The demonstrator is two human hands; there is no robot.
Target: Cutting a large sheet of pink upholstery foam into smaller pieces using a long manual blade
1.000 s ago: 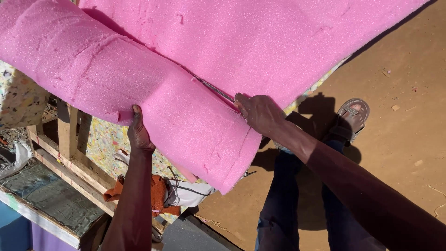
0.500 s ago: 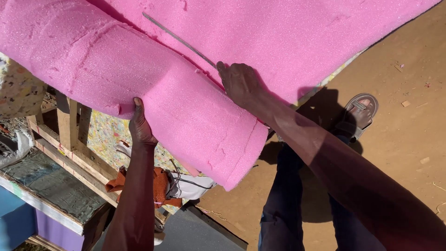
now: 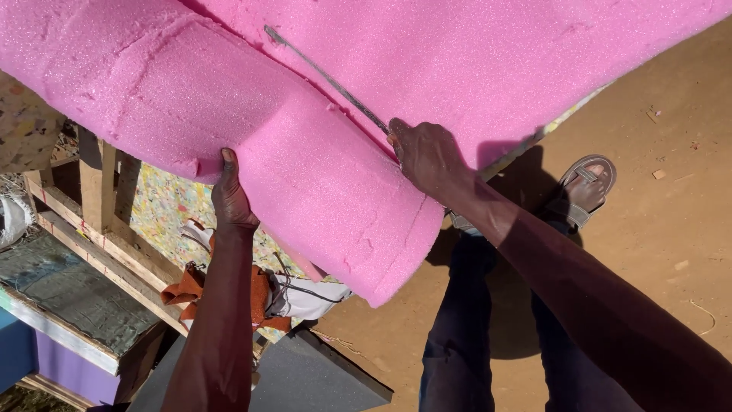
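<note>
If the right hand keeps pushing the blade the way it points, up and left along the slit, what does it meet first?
Only more pink foam: the right hand drives the blade along the sheet; nothing else shows there.

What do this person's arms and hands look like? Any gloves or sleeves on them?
Both arms are bare along all that shows: no sleeves, no gloves, no watch or bracelet visible. The left hand and the right hand are bare too, with no rings that can be made out. The forearms look lean and long.
</note>
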